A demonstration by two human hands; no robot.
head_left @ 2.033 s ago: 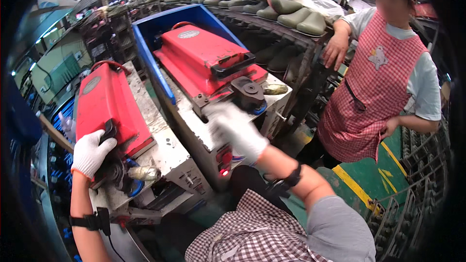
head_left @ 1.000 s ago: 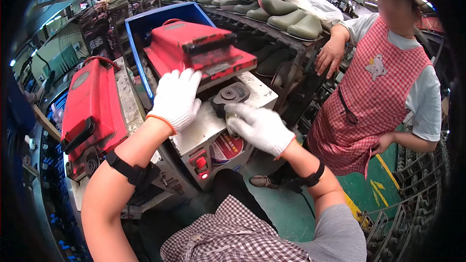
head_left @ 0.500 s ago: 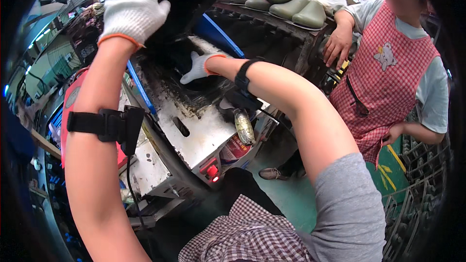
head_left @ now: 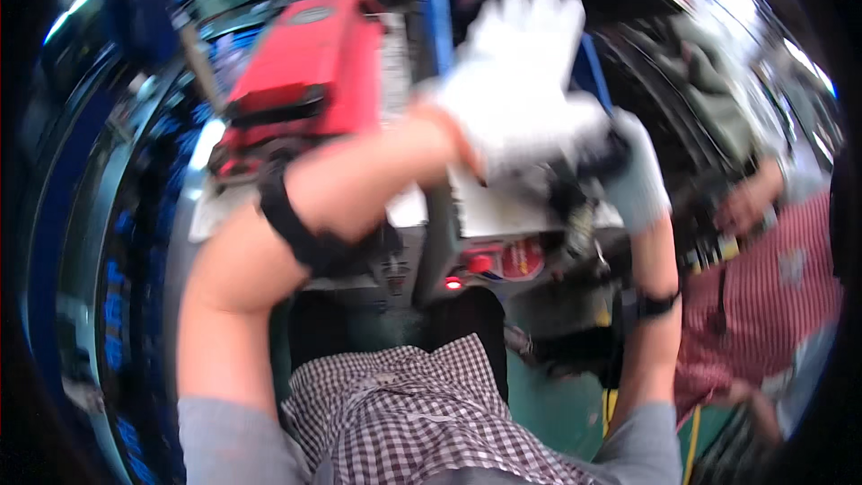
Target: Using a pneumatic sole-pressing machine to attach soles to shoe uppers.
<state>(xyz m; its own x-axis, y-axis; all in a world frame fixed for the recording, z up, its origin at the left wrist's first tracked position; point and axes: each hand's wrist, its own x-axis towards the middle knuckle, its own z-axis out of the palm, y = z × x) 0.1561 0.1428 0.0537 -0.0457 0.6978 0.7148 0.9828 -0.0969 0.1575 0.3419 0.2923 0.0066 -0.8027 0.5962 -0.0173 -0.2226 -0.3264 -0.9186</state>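
A green floor [head_left: 561, 409] shows below blurred workshop machinery, and a co-worker in red checks [head_left: 763, 278] stands at the right. A machine with a red cover [head_left: 305, 72] sits at the left; next to it, before the person, is a white machine [head_left: 485, 220] with a red switch [head_left: 479, 264] on its front. Above the white machine's top, the gloved left hand [head_left: 521, 85] is spread, fingers extended. The gloved right hand [head_left: 639, 175] is close to it, farther right. Between the two lies a dark part [head_left: 603, 154], just beside the left hand and up against the right one; blur leaves it unclear whether the right fingers are closed around it.
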